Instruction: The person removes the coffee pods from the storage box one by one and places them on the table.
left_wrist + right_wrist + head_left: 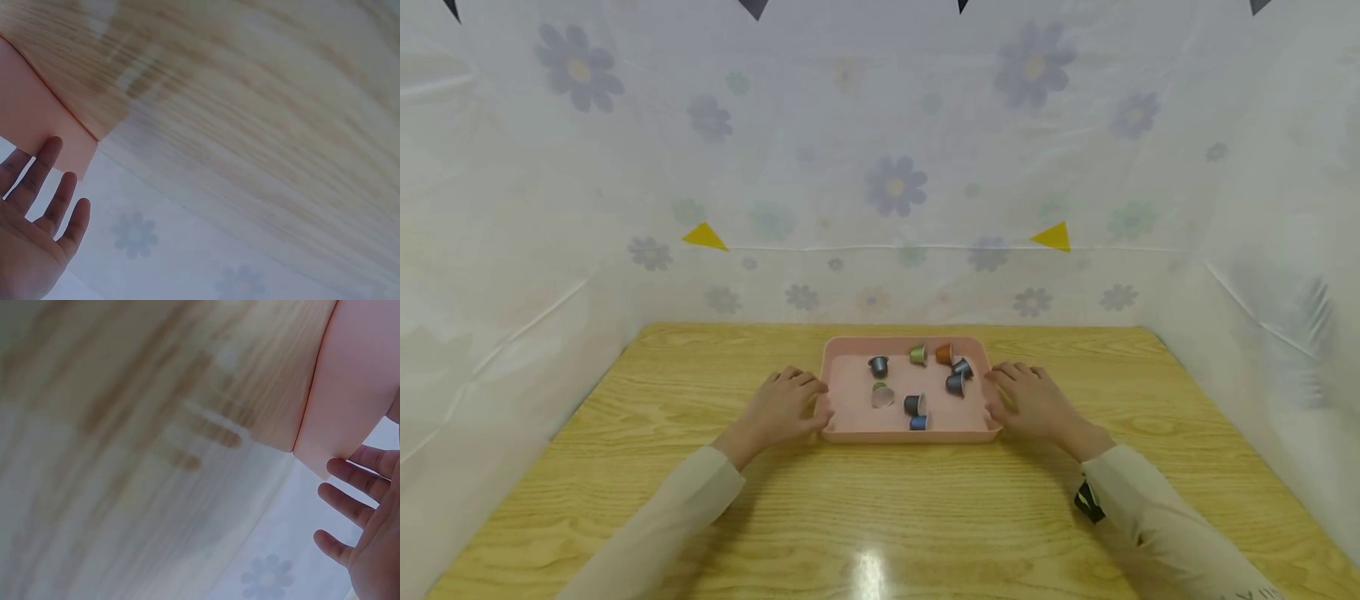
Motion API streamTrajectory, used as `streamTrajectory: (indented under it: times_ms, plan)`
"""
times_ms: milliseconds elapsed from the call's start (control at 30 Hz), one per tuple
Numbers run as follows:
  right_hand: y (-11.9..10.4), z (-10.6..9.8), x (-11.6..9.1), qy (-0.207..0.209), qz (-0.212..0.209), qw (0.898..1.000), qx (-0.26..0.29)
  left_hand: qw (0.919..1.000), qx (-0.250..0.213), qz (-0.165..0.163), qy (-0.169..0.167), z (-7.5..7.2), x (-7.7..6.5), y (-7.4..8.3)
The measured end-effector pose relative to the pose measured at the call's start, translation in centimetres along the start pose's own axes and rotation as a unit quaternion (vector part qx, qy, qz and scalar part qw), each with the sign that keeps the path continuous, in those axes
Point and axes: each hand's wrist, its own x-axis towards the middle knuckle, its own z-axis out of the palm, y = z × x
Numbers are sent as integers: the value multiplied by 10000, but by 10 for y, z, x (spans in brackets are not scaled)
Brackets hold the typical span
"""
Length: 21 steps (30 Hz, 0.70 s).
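A shallow pink tray (857, 435) sits on the table, holding several coffee capsules in green, orange, blue and dark grey; one capsule (882, 397) turns its pale lid up. My left hand (786, 408) is at the tray's left side, fingertips at the outer wall and thumb by the rim. Its fingers look spread and fairly straight in the left wrist view. On the opposite side my right hand (1028, 400) mirrors it, with slightly bent, spread fingers (359, 478) at the tray's outer wall. Both hands hold no capsule.
The wood-grain table (880, 500) reflects a light near its front. Flower-printed white sheeting (895, 183) encloses the back and sides. Yellow triangles (1051, 237) mark the back sheet. A small dark object (1088, 502) shows beside the right sleeve.
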Motion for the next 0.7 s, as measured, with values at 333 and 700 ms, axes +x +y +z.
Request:
streamTrajectory:
  times_ms: [333, 700]
  plan:
    - [-4, 3, -4, 240, -274, 9993, -12, 9999, -95, 48, 130, -4, -9, 0]
    - [-14, -1, -7, 529, -421, 9977, -76, 9995, -40, 216, 232, -5, -17, -1]
